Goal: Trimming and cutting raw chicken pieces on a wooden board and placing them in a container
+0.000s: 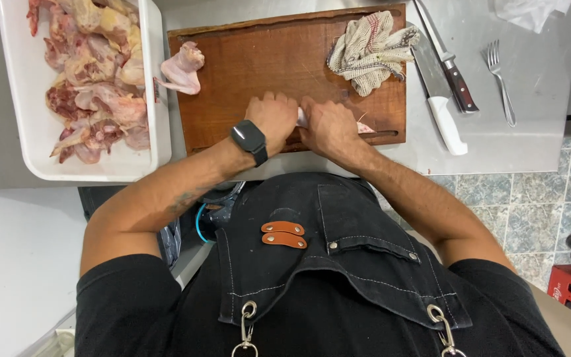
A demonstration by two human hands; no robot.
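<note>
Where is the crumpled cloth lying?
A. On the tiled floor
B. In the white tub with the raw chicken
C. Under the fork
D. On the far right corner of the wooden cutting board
D: the cloth sits on the cutting board, at its far right corner, beside the two knives.

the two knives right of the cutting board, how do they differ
The white-handled knife has a broad, cleaver-like blade; the dark-handled knife has a slim, narrow blade. The white handle is plain, while the dark, wood-look one shows rivets. The white-handled knife lies closer to the cutting board. Both rest unheld on the steel counter, side by side, handles toward the person.
</note>
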